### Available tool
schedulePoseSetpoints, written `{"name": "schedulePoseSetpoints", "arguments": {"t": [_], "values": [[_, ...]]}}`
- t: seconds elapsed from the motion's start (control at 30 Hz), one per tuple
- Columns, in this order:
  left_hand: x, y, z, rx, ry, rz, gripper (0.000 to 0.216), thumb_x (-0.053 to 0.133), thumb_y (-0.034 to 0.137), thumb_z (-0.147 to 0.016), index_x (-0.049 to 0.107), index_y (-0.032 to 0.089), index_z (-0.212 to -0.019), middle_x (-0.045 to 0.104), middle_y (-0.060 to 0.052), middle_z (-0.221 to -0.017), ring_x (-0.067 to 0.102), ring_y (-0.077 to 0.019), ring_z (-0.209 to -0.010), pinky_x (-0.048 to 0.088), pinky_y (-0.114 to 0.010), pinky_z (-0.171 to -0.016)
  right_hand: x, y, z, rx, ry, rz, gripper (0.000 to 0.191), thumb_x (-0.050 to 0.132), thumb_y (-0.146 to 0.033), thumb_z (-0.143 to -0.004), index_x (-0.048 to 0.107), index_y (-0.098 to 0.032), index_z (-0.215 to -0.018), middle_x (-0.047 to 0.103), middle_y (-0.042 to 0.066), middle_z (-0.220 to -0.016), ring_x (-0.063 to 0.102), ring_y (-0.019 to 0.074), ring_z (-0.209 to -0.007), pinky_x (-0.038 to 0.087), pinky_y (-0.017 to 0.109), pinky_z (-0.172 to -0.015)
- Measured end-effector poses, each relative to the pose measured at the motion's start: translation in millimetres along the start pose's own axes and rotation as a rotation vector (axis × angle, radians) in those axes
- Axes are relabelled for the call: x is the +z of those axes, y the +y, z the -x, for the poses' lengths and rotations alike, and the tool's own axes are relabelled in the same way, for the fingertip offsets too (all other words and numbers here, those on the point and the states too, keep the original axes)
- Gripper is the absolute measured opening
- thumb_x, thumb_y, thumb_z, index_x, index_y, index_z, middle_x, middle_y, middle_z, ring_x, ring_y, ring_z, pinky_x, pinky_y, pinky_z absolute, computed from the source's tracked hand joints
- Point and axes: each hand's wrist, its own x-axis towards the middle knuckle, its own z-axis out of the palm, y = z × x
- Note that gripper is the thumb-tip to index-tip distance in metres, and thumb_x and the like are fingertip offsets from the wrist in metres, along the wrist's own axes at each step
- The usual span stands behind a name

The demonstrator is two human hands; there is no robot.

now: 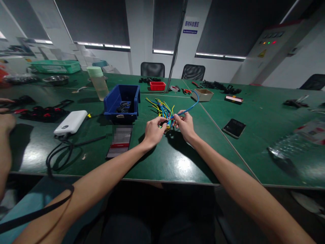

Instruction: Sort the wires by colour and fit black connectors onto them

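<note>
A bundle of short blue and yellow-green wires fans out over the green table, its gathered ends between my two hands. My left hand is closed in a pinch on the gathered ends from the left. My right hand is closed on the same ends from the right and also holds a single blue wire that arcs up and away to the right.
A blue bin with dark parts stands just left of the wires. A white power bank with a black cable, a dark card, a phone, a cardboard box and a red tray lie around. Another person's arm is at the far left.
</note>
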Motion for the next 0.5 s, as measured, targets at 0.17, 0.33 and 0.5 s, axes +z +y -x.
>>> {"name": "schedulePoseSetpoints", "arguments": {"t": [0.17, 0.33, 0.5], "values": [[0.2, -1.7, -0.1, 0.005, 0.004, -0.006, 0.015, 0.06, 0.018, -0.079, 0.069, 0.019, -0.092, 0.072, -0.002, -0.09, 0.063, -0.0143, -0.08, 0.048, -0.025, -0.077, 0.0, 0.5, 0.5, -0.001, -0.005, 0.002, 0.043, 0.068, -0.044, -0.067, 0.039, -0.024, -0.09, 0.06, -0.005, -0.062, 0.053, 0.01, -0.044, 0.033, 0.019, -0.037], [0.0, -1.2, -0.3, 0.004, 0.002, 0.009, 0.016, 0.06, 0.017, -0.08, 0.069, 0.019, -0.093, 0.072, -0.002, -0.091, 0.063, -0.0148, -0.081, 0.048, -0.026, -0.078, -0.2, 1.3, 0.7, 0.0, -0.025, 0.011, 0.042, 0.068, -0.044, -0.067, 0.04, -0.024, -0.09, 0.057, -0.006, -0.059, 0.052, 0.0102, -0.043, 0.033, 0.019, -0.036], [-1.3, 1.5, -0.6, -0.012, -0.007, 0.001, 0.016, 0.059, 0.016, -0.079, 0.068, 0.019, -0.092, 0.071, -0.002, -0.091, 0.063, -0.0147, -0.082, 0.048, -0.026, -0.079, 0.3, 2.7, 0.3, 0.002, -0.037, 0.026, 0.041, 0.068, -0.044, -0.068, 0.04, -0.024, -0.091, 0.056, -0.006, -0.059, 0.051, 0.0101, -0.042, 0.032, 0.019, -0.036]]}}
